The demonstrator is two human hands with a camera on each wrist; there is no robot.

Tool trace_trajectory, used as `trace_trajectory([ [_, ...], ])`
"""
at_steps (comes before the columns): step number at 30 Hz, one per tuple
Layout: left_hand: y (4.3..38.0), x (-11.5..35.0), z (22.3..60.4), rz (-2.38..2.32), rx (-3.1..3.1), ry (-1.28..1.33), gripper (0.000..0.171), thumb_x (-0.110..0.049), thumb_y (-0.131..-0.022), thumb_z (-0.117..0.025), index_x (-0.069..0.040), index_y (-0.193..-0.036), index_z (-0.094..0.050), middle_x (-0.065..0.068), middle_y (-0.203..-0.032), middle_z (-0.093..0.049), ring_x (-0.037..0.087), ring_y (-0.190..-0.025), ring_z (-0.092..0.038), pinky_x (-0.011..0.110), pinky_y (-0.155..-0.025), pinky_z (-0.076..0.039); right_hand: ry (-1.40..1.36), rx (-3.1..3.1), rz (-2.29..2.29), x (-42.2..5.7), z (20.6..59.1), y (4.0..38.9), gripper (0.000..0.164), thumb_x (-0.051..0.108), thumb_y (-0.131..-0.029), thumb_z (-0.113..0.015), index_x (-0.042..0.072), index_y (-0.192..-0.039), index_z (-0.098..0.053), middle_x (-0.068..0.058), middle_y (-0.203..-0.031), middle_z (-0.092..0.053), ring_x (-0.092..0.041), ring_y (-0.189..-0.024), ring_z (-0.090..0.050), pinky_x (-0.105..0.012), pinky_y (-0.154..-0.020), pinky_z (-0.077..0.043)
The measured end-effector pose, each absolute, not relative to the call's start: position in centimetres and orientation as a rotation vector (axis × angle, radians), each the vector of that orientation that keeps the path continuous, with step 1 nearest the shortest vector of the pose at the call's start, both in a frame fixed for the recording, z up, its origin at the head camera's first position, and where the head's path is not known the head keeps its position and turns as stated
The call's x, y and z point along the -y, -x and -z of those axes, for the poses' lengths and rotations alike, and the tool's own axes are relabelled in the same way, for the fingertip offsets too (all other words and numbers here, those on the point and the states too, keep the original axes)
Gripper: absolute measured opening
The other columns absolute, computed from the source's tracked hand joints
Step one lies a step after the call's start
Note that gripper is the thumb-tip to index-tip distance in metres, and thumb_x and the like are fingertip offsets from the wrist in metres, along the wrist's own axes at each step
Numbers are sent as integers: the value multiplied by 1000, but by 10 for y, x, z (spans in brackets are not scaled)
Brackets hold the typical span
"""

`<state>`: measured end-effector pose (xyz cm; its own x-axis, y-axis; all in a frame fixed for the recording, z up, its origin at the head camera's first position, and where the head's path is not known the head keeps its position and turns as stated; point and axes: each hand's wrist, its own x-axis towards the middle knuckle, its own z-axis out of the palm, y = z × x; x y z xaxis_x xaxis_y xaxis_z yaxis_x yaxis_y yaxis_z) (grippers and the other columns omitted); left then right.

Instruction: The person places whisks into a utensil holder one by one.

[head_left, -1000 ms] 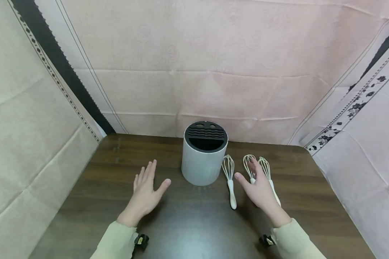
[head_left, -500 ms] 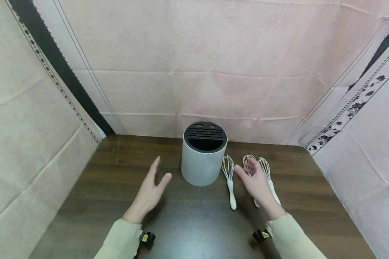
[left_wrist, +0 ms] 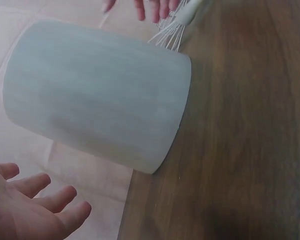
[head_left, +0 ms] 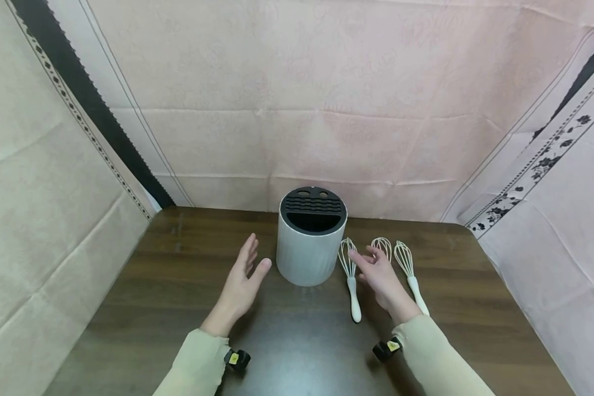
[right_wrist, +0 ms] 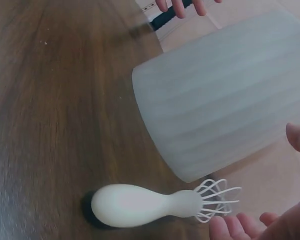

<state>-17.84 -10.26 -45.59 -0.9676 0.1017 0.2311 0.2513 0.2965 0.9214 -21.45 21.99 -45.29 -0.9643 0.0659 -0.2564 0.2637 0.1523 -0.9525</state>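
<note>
A white cylindrical holder (head_left: 309,258) with a black slotted lid (head_left: 314,209) stands upright near the table's back edge. Three white whisks lie to its right: one whisk (head_left: 354,300) closest to it, a middle whisk (head_left: 382,243) mostly hidden by my right hand, and another whisk (head_left: 416,289) farther right. My left hand (head_left: 238,289) hovers left of the holder, fingers extended and thumb apart, holding nothing. Above the whisks is my right hand (head_left: 385,280), fingers loosely bent. In the right wrist view its fingers (right_wrist: 235,227) appear near the closest whisk's wires, with nothing gripped.
The dark wooden table (head_left: 297,352) has pale cloth hangings (head_left: 297,110) behind it and on both sides. A small black device is strapped to each wrist, below the pale green sleeves (head_left: 193,366).
My left hand has moved right and slightly forward, nearer the holder. My right hand has shifted left from the middle and right whisks toward the closest one. Holder and whisks stay put.
</note>
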Motion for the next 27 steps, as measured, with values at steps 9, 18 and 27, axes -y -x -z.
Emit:
trace_trajectory([
  [9, 189, 93, 448, 1855, 2345, 395, 66, -39, -99, -50, -27, -154, -16, 2, -156, -26, 24, -140, -30, 46, -110, -26, -412, -2233, 1900, -217, 468, 228, 98, 45, -85, -70, 1, -151, -13, -28, -144, -34, -35, -129, -41, -47, -100, -40],
  [18, 191, 75, 405, 2028, 2213, 388, 64, -28, -100, -51, -11, -153, -19, 10, -155, -27, 26, -140, -29, 40, -110, -27, -417, -2281, 1733, -218, 478, 237, 98, 32, -85, -73, -2, -149, -8, -29, -147, -24, -36, -128, -43, -47, -96, -44],
  [27, 214, 60, 389, 1919, 2213, 455, 64, -26, -99, -54, -13, -153, -22, 10, -155, -25, 28, -142, -24, 48, -111, -23, -404, -2354, 1649, -222, 481, 243, 91, 26, -84, -74, -6, -145, -16, -28, -145, -24, -34, -113, -55, -44, -91, -48],
])
